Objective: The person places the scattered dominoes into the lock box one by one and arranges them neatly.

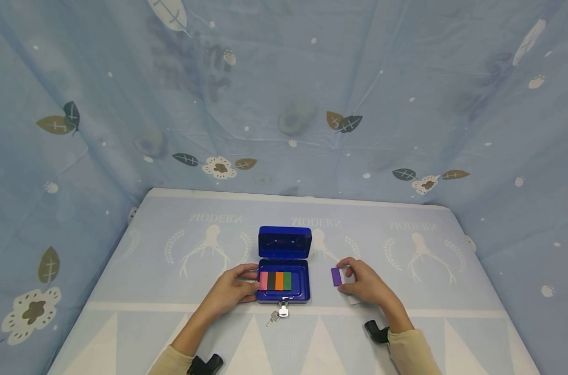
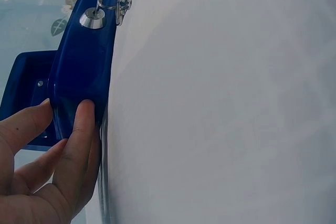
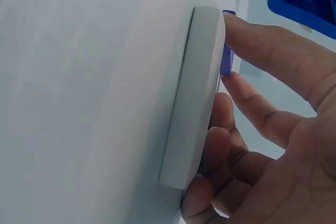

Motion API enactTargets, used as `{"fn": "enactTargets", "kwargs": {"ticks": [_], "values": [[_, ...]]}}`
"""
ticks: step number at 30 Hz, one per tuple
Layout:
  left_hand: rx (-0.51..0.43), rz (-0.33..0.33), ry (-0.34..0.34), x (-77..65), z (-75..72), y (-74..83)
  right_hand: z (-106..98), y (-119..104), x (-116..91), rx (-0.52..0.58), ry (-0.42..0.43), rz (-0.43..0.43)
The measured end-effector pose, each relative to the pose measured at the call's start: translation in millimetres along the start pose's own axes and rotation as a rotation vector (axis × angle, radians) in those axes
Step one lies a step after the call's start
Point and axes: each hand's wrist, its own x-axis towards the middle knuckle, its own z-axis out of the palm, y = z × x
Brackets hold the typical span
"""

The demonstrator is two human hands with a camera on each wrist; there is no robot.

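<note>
A blue cash box (image 1: 307, 281) stands with its lid (image 1: 285, 242) raised. Inside, against its left wall, sits a row of coloured blocks (image 1: 275, 280): pink, dark, orange and green. My left hand (image 1: 231, 288) grips the box's left side, thumb at the rim and fingers along the outer wall in the left wrist view. To the right of the box, my right hand (image 1: 366, 284) pinches a purple block (image 1: 336, 277) by its ends between thumb and index finger. A white, flat box-shaped thing (image 3: 191, 98) lies under that hand, mostly hidden from the head view.
A lock (image 1: 283, 310) with keys (image 1: 273, 317) hanging from it is at the front of the cash box. The patterned cloth (image 1: 171, 291) covers the table, and blue curtains (image 1: 284, 94) hang behind and at both sides.
</note>
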Motion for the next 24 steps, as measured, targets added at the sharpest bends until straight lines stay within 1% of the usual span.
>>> {"fn": "enactTargets", "kwargs": {"ticks": [10, 15, 21, 24], "values": [[0.035, 0.002, -0.005, -0.4, -0.4, 0.3, 1.5, 1.7, 1.1, -0.012, 0.008, 0.020], [0.042, -0.007, 0.013, -0.5, 1.2, 0.8, 1.9, 2.2, 1.6, -0.021, 0.007, 0.031], [0.040, -0.007, 0.012, -1.5, 0.7, 2.3, 2.3, -1.2, 2.0, -0.015, 0.010, 0.029], [0.029, -0.015, 0.011, -1.1, 0.4, 3.2, 2.4, -4.3, 1.8, -0.010, 0.011, 0.011]]}}
